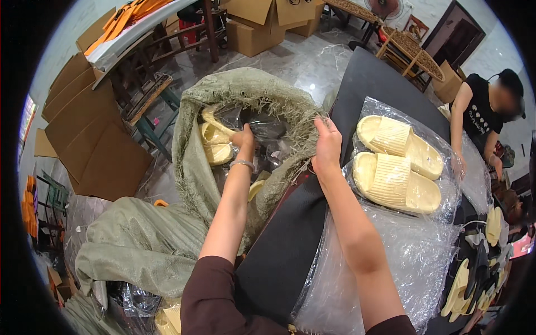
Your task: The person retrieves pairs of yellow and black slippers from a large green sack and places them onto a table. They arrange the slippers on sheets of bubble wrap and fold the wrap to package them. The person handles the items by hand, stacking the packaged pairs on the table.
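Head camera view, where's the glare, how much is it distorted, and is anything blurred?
In the head view, bright glare shows on the shiny floor and across the clear plastic bags; the head view also bends straight edges toward a dark, curved rim; and in the head view the co-worker has a blurred head, while the bagged yellow slippers look fairly sharp.

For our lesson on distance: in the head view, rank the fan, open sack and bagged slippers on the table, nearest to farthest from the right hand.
1. Sack: the right hand touches its rim.
2. Slippers: to the hand's right, on the table.
3. Fan: across the room.
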The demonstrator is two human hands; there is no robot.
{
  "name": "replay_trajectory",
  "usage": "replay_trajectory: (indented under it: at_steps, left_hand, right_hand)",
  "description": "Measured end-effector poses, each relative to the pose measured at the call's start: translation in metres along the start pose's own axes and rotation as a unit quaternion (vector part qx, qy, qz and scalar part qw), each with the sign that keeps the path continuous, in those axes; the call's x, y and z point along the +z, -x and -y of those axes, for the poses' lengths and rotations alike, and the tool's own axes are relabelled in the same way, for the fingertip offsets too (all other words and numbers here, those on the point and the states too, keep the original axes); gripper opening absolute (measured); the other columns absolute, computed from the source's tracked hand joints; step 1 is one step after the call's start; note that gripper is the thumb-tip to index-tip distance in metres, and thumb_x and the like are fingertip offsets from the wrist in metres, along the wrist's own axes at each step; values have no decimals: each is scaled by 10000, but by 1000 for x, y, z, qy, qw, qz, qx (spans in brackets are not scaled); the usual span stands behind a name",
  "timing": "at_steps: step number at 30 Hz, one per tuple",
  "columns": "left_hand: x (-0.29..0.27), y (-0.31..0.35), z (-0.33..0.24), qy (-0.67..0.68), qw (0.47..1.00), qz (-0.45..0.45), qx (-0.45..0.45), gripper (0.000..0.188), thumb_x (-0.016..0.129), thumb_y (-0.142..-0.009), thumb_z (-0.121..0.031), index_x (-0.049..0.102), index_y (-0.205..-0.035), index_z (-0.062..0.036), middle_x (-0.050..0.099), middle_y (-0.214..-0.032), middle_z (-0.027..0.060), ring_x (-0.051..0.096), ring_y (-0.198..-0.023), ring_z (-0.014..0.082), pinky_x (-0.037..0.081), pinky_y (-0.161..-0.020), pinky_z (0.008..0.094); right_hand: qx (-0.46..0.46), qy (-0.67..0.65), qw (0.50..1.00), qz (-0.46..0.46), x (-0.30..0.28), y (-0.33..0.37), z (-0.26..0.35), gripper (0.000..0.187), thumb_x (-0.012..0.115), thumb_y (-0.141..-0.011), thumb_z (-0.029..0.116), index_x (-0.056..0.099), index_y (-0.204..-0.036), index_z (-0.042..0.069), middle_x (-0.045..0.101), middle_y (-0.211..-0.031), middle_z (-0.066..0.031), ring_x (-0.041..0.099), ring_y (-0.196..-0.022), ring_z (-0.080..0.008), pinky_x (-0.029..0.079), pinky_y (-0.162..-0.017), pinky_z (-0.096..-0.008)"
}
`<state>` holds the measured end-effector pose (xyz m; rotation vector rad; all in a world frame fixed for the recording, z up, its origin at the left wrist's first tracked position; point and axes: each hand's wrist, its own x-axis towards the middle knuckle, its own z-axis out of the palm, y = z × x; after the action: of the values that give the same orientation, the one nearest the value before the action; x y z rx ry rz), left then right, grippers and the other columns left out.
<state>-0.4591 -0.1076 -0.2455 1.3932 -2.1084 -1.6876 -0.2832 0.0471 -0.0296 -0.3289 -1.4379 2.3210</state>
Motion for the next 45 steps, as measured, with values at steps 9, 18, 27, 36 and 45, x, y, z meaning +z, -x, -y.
replay_trajectory:
  at_steps: [9,18,27,36,45]
  left_hand:
    - [-43,50,-6,-194,978,49,-65,1094,627,-591,-735,289,-1415,-100,-59,-1437,351,23,-1348,504,130,-1103,500]
    - [-25,25,9,-142,989,25,27,831,664,-658,-607,462,-1270,-82,272,-1367,310,362,-1200,485,317,-1015,495]
    - [-18,-4,37,73,983,-17,166,270,612,-748,-268,614,-729,1,615,-709,160,581,-761,354,423,-811,436]
    - [-129,-10,-18,126,925,27,357,255,639,-701,-170,459,-589,-29,466,-547,20,412,-550,133,379,-550,316]
    - [-285,44,-169,106,890,211,390,119,590,-739,-143,582,-654,-60,539,-667,-41,452,-645,56,352,-615,224]
  right_hand:
    - [-16,26,1000,2,-9,-5,2,324,569,-873,149,573,-1112,-69,617,-990,-65,521,-887,-113,391,-811,-240]
    - [-24,78,996,-39,-3,1,11,321,576,-871,153,574,-1097,-75,622,-920,-49,511,-811,-98,402,-734,-232]
    - [4,62,998,-7,-7,2,10,288,570,-881,118,563,-1125,-34,605,-1025,-51,514,-926,-115,396,-837,-257]
    - [-49,115,992,-4,-9,-5,5,301,557,-882,101,551,-1140,-54,602,-1086,-65,509,-1010,-132,358,-923,-262]
    - [-55,26,997,-43,1,7,11,307,521,-895,149,545,-1108,-71,622,-994,-80,545,-878,-167,414,-813,-285]
